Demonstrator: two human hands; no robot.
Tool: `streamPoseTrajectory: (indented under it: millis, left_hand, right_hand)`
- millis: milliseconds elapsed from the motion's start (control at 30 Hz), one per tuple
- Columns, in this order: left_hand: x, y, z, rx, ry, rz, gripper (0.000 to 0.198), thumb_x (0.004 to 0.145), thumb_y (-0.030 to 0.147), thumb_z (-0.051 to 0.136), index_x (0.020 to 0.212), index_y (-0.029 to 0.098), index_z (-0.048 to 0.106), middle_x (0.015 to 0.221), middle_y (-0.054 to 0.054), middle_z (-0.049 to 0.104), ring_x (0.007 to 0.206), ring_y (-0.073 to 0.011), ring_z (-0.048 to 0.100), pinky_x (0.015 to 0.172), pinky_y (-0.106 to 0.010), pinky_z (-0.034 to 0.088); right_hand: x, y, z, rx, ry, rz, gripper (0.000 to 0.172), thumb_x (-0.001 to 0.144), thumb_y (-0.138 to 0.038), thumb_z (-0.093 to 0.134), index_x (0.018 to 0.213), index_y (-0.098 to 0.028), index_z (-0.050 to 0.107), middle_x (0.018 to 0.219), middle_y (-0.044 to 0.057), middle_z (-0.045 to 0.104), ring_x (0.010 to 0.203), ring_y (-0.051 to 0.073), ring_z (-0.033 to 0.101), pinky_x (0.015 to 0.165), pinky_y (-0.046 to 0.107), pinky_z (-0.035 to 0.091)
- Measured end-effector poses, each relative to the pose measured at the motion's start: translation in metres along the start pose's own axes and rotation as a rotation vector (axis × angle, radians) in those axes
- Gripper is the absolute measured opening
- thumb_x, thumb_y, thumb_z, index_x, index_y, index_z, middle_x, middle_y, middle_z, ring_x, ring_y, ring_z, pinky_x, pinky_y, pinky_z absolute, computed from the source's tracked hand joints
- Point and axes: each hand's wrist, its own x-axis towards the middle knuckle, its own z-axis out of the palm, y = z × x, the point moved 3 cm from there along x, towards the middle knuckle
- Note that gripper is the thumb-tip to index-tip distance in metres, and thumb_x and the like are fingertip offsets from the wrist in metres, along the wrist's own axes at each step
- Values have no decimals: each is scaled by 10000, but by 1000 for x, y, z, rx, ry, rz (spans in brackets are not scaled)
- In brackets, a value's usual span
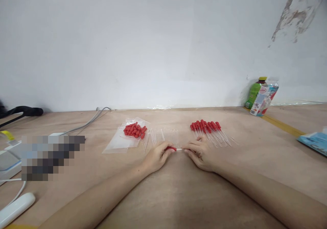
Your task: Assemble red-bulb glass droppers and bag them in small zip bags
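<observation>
My left hand pinches a red rubber dropper bulb. A thin clear tube runs from the bulb's right end to my right hand, whose fingers are closed on the tube. Behind my left hand, loose clear tubes lie side by side. To their left, a pile of red bulbs rests on a clear plastic bag. Beyond my right hand lies a row of droppers, with red bulbs on their far ends and clear tubes pointing toward me.
Two bottles, one green and one clear with a printed label, stand by the wall. A blue packet lies at the right edge. At left are a white power strip, a grey cable and a white rounded object.
</observation>
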Motion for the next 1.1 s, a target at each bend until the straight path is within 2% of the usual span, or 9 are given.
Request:
streamPoseTrajectory:
  millis: [167, 367, 500, 633, 767, 967, 1100]
  left_hand:
    - [-1, -2, 1, 14, 4, -6, 126, 848, 223, 446, 874, 177, 561, 796, -5, 624, 734, -117, 567, 681, -223, 432]
    - [0, -6, 0, 28, 18, -41, 136, 839, 250, 464, 869, 169, 569, 781, -6, 627, 708, -117, 566, 654, -221, 433]
    - [0, -7, 1, 19, 14, -45, 145, 834, 261, 476, 881, 172, 580, 796, -4, 639, 720, -117, 576, 669, -219, 441]
    - [-1, -10, 0, 2, 21, -48, 170, 825, 281, 495, 925, 180, 587, 855, -11, 653, 771, -125, 592, 709, -226, 453]
    - [-1, -10, -1, 15, -7, -16, 174, 816, 278, 512, 936, 185, 597, 871, -15, 655, 782, -126, 595, 720, -224, 455]
    - [0, -9, 0, 64, -30, -9, 184, 829, 281, 486, 916, 185, 616, 849, -17, 653, 757, -125, 593, 701, -223, 452]
    - [0, -7, 1, 82, -9, -13, 185, 833, 279, 478, 897, 181, 621, 807, -12, 650, 724, -122, 588, 674, -219, 447]
  right_hand:
    - [1, -2, -1, -95, -1, -16, 244, 859, -198, 367, 902, -199, 608, 705, 11, 610, 610, 100, 494, 705, 293, 241]
    - [-1, -7, 1, -219, 44, -45, 271, 861, -184, 364, 791, -173, 626, 639, 24, 596, 579, 101, 473, 675, 290, 238]
    - [-1, -6, 3, -121, 16, 11, 261, 872, -218, 354, 879, -181, 612, 681, 21, 613, 582, 100, 483, 672, 285, 256]
    - [0, -2, 4, 26, -38, 101, 251, 880, -241, 350, 888, -204, 598, 720, 8, 630, 596, 105, 498, 687, 287, 281]
    - [-1, 5, 2, 51, -10, 130, 196, 849, -281, 434, 888, -189, 603, 698, 16, 632, 635, 125, 518, 682, 287, 300]
    - [-2, 6, 6, -62, 5, 22, 196, 849, -223, 408, 810, -170, 593, 715, 25, 626, 625, 122, 488, 699, 304, 283]
    - [0, 2, 8, -94, 59, 2, 219, 856, -204, 374, 792, -162, 580, 695, 22, 621, 561, 107, 447, 681, 303, 266]
